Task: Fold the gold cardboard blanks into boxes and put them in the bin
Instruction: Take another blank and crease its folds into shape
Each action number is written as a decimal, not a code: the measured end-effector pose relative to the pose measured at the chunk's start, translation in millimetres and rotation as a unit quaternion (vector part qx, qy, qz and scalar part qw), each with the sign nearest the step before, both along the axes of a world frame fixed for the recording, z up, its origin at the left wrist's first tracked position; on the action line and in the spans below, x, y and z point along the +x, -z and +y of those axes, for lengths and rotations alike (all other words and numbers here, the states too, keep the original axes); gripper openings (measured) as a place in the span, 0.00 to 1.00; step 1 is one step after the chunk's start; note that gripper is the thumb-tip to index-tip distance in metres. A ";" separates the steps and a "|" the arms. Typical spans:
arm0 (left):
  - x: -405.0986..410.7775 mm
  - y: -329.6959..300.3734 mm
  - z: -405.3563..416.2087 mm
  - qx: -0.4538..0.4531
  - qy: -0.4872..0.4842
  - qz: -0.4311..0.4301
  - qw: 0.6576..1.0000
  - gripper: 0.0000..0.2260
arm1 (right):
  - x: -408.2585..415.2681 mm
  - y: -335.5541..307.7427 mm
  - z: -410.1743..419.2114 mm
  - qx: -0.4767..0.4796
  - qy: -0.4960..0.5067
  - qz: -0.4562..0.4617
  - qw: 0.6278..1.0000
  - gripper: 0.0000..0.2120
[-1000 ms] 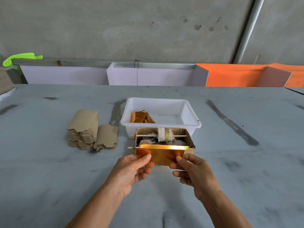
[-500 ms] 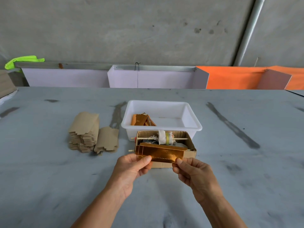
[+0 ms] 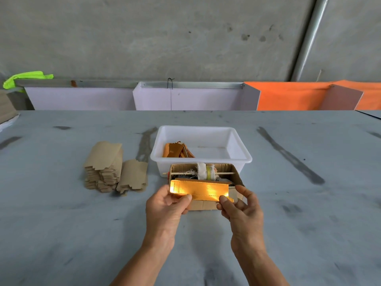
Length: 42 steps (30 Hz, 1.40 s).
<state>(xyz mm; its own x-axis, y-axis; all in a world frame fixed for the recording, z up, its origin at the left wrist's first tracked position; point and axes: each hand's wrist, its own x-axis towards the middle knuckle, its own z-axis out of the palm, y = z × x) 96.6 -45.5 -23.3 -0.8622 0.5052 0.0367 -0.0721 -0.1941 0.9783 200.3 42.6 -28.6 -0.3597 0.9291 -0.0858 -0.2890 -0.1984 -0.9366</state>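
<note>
Both hands pinch a gold blank just in front of the bin.
Left hand (image 3: pixel 165 205) and right hand (image 3: pixel 241 209) each nip the blank's (image 3: pixel 200 190) lower edge; bin (image 3: pixel 201 160) behind. Likely light, thin, easily creased card: hold near the scored lines.

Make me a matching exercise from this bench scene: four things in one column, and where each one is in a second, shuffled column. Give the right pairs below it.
Things
1. gold blank
2. white bin
3. stack of brown blanks
4. open cardboard box

Places
A. lying on the table, left of the bin
B. pinched between the left hand and right hand
C. on the table just in front of the bin, with a stick across it
D. in the middle of the table, with a few folded gold pieces inside

Pairs: 1-B, 2-D, 3-A, 4-C
</note>
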 end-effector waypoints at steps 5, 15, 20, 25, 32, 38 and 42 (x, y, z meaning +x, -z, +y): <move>5.7 0.1 8.5 0.054 -0.041 -0.070 0.995 0.13 | -4.6 2.5 -1.2 -0.047 -0.013 0.046 0.998 0.21; 14.3 10.7 16.9 0.032 -0.010 -0.086 0.996 0.07 | -14.3 14.7 -11.2 -0.128 -0.050 0.064 0.988 0.17; 16.6 14.3 16.9 0.016 -0.011 -0.096 0.995 0.08 | -21.3 18.2 -15.7 -0.195 -0.053 0.080 0.976 0.07; 8.8 17.2 10.3 0.009 -0.009 -0.106 0.994 0.07 | -15.8 18.8 -12.3 -0.187 -0.057 0.067 0.978 0.06; -1.3 22.1 6.1 0.035 0.033 -0.153 0.987 0.06 | -11.7 18.9 -10.2 -0.162 -0.064 0.076 0.982 0.08; -6.7 21.9 6.7 0.036 0.073 -0.202 0.976 0.13 | -11.1 23.6 -9.4 -0.092 -0.071 0.090 0.989 0.09; -16.4 14.2 6.0 0.041 0.111 -0.288 0.950 0.23 | -5.0 26.1 -1.0 -0.068 -0.078 0.107 0.989 0.09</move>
